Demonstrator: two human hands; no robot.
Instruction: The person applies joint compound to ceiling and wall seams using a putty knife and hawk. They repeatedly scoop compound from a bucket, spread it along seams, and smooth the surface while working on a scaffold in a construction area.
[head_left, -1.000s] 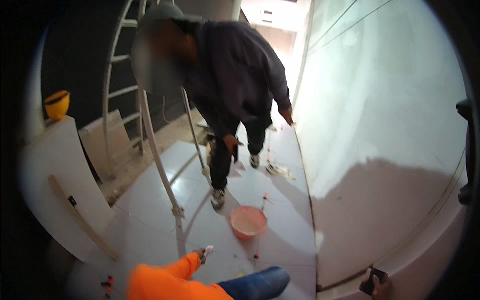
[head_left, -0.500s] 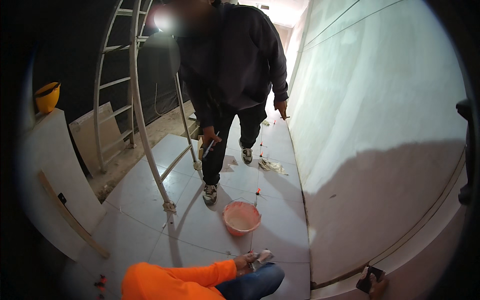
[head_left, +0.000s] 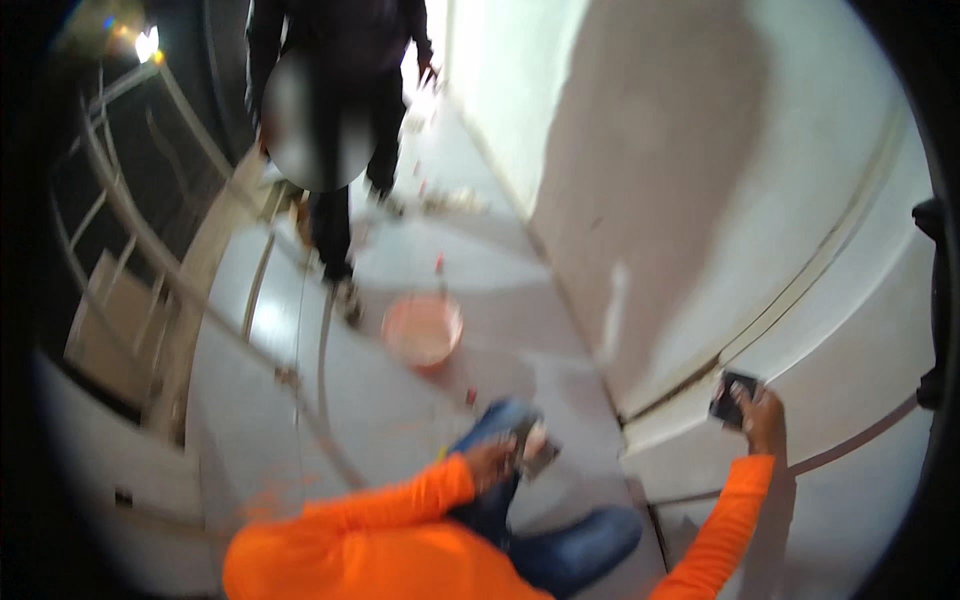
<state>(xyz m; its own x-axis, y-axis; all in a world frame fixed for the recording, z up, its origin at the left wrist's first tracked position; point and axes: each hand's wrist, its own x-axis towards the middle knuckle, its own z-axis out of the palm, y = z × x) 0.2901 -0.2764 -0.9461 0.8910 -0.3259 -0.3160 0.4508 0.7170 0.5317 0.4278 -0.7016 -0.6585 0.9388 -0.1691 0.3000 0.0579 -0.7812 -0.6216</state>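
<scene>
My left hand (head_left: pixel 490 462), in an orange sleeve, is closed round a flat greyish blade (head_left: pixel 540 462) that carries some pale paste-like stuff; motion blurs its exact kind. It hovers over my bent leg in blue jeans (head_left: pixel 590 545). Off to the right, my right hand (head_left: pixel 765 415) grips a dark rectangular flat pad (head_left: pixel 733 398) by its edge. The pad is close to the low pale wall band (head_left: pixel 820 375); whether it touches cannot be made out.
A pinkish-orange bucket (head_left: pixel 423 335) stands on the pale floor tiles (head_left: pixel 400 425). Red tile pegs (head_left: pixel 471 396) mark a joint. A metal ladder (head_left: pixel 165 250) is at the left. Beyond the bucket, a person in dark clothes (head_left: pixel 340 90) is on their feet. A whitish rag (head_left: pixel 455 201) lies on the floor.
The view has swung to the right and blurred. My right forearm now shows, its hand farther up with the dark pad. The bucket and the person appear farther left.
</scene>
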